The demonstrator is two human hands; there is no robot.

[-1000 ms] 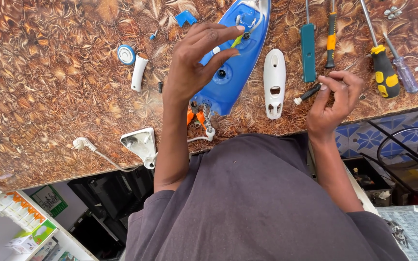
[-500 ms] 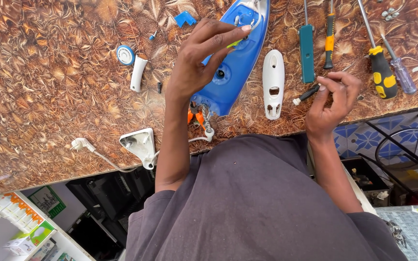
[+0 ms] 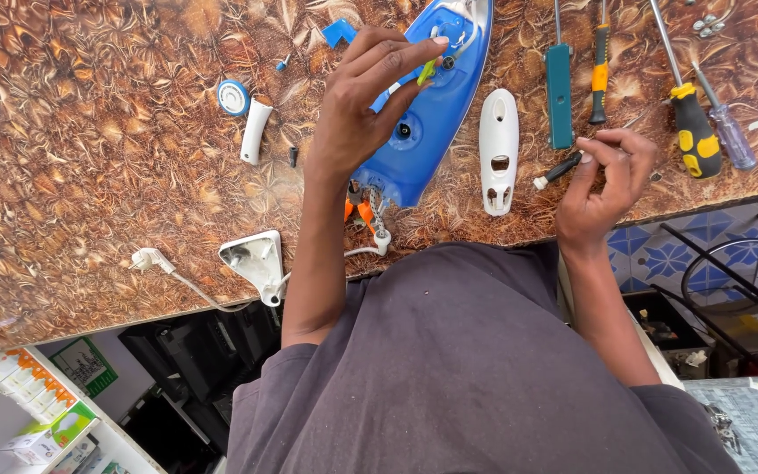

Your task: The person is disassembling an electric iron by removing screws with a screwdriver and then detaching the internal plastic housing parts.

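A blue clothes-iron body (image 3: 436, 114), opened up, lies on the brown patterned table (image 3: 89, 158). My left hand (image 3: 357, 105) reaches over it, and its fingertips pinch a small yellow-green wire (image 3: 427, 70) near the iron's top. My right hand (image 3: 607, 180) hovers at the table's near edge. It holds a small black-handled screwdriver (image 3: 559, 169) that points left toward a white plastic cover (image 3: 498, 149) beside the iron.
A teal tool (image 3: 559, 96) and three screwdrivers (image 3: 693, 132) lie right of the iron. At left are a blue-white dial (image 3: 233, 96), a curved white piece (image 3: 254, 132), a white rear cover (image 3: 256, 259) and a plug (image 3: 146, 259). Orange-handled pliers (image 3: 357, 211) sit under my left wrist.
My left fingertips have closed a little more on the yellow-green wire. My right hand and its screwdriver have barely shifted.
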